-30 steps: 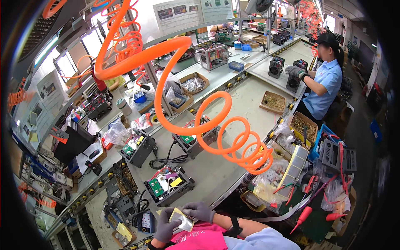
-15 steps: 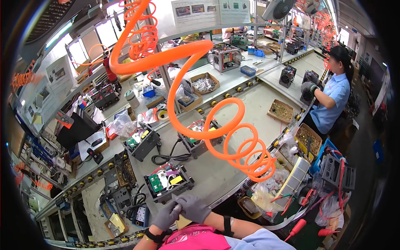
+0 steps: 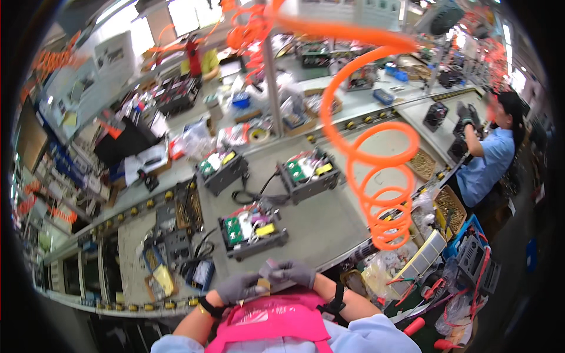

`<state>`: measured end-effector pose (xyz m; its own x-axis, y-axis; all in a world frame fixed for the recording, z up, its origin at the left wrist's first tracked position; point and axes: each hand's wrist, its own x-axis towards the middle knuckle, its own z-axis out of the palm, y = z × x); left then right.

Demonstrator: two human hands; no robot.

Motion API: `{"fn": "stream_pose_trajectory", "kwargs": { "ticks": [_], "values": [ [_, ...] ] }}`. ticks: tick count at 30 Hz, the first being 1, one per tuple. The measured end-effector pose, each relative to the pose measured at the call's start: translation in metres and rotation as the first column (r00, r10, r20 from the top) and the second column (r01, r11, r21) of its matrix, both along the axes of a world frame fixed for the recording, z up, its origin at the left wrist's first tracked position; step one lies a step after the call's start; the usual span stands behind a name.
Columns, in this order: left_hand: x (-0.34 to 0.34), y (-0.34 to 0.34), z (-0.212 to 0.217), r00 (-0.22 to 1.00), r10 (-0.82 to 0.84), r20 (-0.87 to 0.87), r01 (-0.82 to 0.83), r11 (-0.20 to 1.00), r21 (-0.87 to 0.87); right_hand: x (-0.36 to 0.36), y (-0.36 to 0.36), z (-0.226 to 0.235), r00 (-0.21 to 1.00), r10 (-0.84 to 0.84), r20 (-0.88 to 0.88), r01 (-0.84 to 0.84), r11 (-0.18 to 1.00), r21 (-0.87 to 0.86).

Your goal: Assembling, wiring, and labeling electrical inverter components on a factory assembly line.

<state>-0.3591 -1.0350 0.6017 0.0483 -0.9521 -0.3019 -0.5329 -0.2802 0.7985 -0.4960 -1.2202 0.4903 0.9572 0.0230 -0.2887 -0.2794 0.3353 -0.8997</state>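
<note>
Here, at the lower middle of the frame, you are pinching a small flat part between both gloved hands: left hand and right hand closed on it. It looks light, stiff, probably fragile; grip its edges.

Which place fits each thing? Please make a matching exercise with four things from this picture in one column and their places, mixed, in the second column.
Things:
1. small grey part
2. orange coiled hose
3. open electronic unit
4. co-worker in a blue shirt

Places:
A. hanging over the bench at the right
B. at the far right side of the line
C. between the left hand and right hand
D. on the bench just beyond the gloved hands

Pairs: 1-C, 2-A, 3-D, 4-B
</note>
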Motion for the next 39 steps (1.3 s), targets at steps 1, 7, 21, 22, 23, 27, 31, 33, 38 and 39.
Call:
{"fn": "stream_pose_trajectory", "kwargs": {
  "ticks": [1,7,21,22,23,27,31,33,38,39],
  "values": [
    [-0.001,0.002,0.002,0.998,0.041,-0.048,-0.043,0.999,-0.032,-0.001,0.003,0.011,0.999,-0.046,-0.022,0.046,0.999,0.015],
    [0.001,0.036,0.0,0.882,0.405,0.241,-0.436,0.895,0.091,0.027,0.019,-0.017,0.994,-0.084,0.064,0.092,0.987,-0.132],
    [0.019,0.12,-0.018,0.728,0.68,0.089,-0.681,0.732,-0.028,0.073,0.003,-0.081,0.97,-0.222,0.104,0.245,0.885,-0.395],
    [0.02,0.12,-0.02,0.731,0.675,0.098,-0.675,0.737,-0.042,0.072,0.003,-0.086,0.96,-0.237,0.147,0.277,0.88,-0.386],
    [0.021,0.121,-0.021,0.732,0.674,0.098,-0.674,0.737,-0.038,0.072,0.004,-0.086,0.96,-0.238,0.144,0.276,0.881,-0.384],
    [0.026,0.119,-0.024,0.739,0.666,0.101,-0.667,0.745,-0.038,0.072,0.003,-0.085,0.958,-0.271,0.097,0.286,0.849,-0.445],
    [0.029,0.116,-0.024,0.746,0.656,0.115,-0.656,0.753,-0.043,0.072,0.007,-0.07,0.94,-0.31,0.142,0.34,0.823,-0.455],
    [0.029,0.114,-0.021,0.748,0.653,0.119,-0.654,0.756,-0.033,0.073,0.003,-0.07,0.957,-0.274,0.095,0.284,0.82,-0.496],
    [0.03,0.118,-0.026,0.746,0.655,0.123,-0.658,0.753,-0.019,0.076,0.003,-0.077,0.965,-0.262,0.03,0.236,0.807,-0.541],
    [0.031,0.12,-0.029,0.746,0.658,0.105,-0.66,0.751,-0.024,0.077,0.003,-0.077,0.96,-0.279,0.012,0.241,0.804,-0.543]
  ]
}}
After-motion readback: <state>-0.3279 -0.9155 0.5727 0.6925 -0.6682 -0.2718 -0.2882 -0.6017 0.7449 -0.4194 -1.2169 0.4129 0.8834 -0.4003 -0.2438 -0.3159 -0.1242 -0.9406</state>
